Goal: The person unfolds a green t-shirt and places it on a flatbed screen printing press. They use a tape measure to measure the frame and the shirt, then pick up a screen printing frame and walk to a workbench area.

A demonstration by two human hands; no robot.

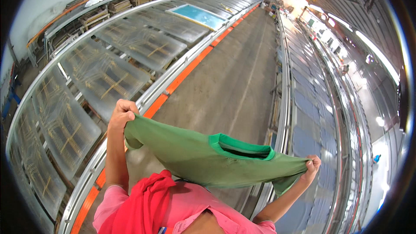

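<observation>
A long, silver metal-railed counter (186, 60) carrying translucent rectangular sheets (104, 76) sweeps from 8 o'clock to 12. At 6 o'clock, a green short-sleeved fabric shirt (190, 156) hangs stretched in midair, a person's left hand (122, 115) gripping one sleeve at 9 o'clock, the right hand (311, 168) closed on the other at 4.

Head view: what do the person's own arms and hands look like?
The left hand and right hand wear no gloves. Both forearms are bare, with no watch or wristband showing. The pink sleeves are short.
</observation>
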